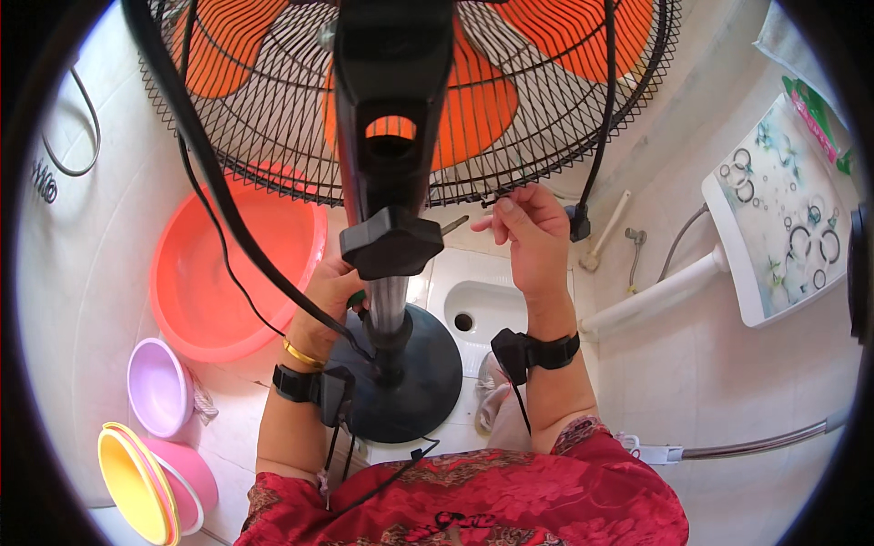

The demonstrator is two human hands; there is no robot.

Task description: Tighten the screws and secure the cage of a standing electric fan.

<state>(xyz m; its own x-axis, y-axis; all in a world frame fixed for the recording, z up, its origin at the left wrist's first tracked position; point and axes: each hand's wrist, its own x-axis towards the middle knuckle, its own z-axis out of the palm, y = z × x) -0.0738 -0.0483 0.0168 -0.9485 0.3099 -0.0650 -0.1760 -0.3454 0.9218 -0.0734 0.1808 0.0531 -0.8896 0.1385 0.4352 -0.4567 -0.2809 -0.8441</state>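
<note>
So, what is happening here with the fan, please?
A person is working on a standing fan with orange blades, seen from behind. The left hand holds a screwdriver whose tip points at the lower rim of the wire guard. The right hand pinches the guard's lower edge there. Plastic basins lie on the floor to the left.

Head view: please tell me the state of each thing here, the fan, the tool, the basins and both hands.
Standing fan: upright on its round base, wire guard on, orange blades sharp, not blurred.
Screwdriver: tip pointing at guard's lower rim.
Left hand: closed around screwdriver handle.
Right hand: fingers pinching the guard's lower rim.
Red basin: leaning against wall, empty.
Purple bowl: empty.
</note>
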